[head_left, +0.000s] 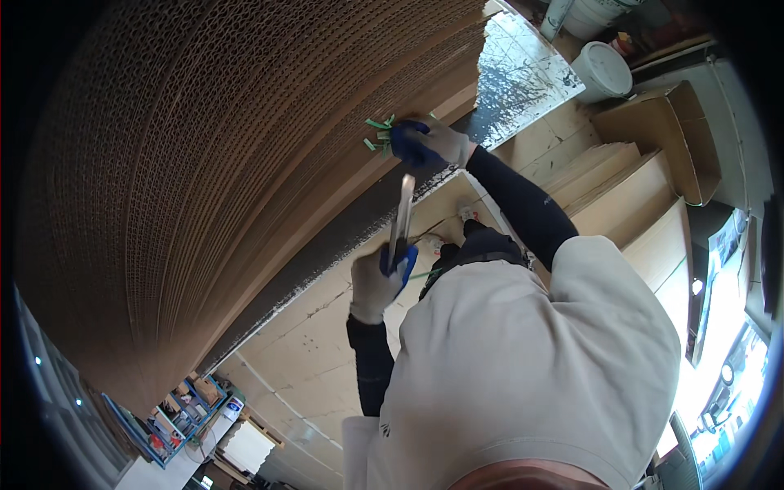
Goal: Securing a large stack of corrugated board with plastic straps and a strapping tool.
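Observation:
My left hand [377,282], in a grey glove with a blue palm, is closed round the lower end of a long, narrow, silvery tool [403,212]. The tool points up and its tip looks bright and blurred; its exact kind I cannot make out. Farther off, my right hand [429,144], gloved alike, has its fingers curled by the edge of a tall stack of corrugated cardboard [245,147]. Short green strap strips [379,135] stick out from that hand's fingers, which seem to grip them. Part of the bunch is hidden by the glove.
The stack rests on a dark platform with a scuffed white edge [302,287]. Cardboard boxes [653,147] and a white bucket [603,70] stand to the right. At the lower left is a blue-framed rack [180,420] with small items. Sheets of board cover the floor [302,359].

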`<state>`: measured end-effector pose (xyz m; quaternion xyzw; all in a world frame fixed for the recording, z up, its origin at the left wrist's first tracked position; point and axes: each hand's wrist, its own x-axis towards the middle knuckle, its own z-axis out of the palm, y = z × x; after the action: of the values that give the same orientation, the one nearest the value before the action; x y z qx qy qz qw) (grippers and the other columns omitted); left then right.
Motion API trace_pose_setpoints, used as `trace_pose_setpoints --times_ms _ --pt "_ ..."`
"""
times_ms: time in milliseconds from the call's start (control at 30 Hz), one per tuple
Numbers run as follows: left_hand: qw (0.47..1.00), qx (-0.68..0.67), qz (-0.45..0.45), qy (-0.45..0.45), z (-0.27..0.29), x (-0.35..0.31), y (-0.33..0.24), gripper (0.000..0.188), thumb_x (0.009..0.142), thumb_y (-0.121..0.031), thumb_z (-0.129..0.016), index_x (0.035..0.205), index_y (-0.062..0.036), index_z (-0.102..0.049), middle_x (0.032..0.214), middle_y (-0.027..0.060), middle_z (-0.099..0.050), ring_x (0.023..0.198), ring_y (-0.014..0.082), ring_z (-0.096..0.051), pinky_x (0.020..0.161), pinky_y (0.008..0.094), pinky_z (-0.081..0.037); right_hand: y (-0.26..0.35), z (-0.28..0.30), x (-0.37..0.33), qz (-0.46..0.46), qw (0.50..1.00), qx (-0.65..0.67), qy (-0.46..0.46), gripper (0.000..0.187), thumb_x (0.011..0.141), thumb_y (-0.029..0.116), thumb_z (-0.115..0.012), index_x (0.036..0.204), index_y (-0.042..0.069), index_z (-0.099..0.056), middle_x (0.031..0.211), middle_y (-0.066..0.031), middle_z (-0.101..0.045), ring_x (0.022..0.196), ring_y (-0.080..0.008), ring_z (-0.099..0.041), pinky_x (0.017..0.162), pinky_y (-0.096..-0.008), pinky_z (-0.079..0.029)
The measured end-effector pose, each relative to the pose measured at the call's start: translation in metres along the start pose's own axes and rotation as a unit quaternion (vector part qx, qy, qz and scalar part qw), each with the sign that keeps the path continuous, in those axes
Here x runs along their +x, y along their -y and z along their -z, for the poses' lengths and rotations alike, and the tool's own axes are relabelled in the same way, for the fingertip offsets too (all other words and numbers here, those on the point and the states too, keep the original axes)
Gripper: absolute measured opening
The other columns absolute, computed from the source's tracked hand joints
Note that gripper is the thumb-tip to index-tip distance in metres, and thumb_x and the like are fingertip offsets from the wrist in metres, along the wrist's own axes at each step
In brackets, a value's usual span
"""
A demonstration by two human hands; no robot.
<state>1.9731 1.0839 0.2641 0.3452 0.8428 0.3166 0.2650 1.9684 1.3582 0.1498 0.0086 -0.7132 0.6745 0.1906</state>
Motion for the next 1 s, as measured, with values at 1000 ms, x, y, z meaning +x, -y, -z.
trace_pose_setpoints --times_ms 1000 --pt "0.984 0.063 0.165 -0.005 0.011 0.021 0.022 0.023 0.085 -0.027 -0.058 0.089 -0.0053 -0.065 0.064 0.0092 -0.064 0.058 0.0272 -0.064 0.054 0.0357 -0.049 0.049 0.005 -0.003 -0.301 0.930 0.211 0.012 0.026 0.094 0.022 -0.050 0.107 0.002 -0.059 0.077 -0.0026 -0.061 0.060 -0.0089 -0.058 0.051 -0.0215 -0.049"
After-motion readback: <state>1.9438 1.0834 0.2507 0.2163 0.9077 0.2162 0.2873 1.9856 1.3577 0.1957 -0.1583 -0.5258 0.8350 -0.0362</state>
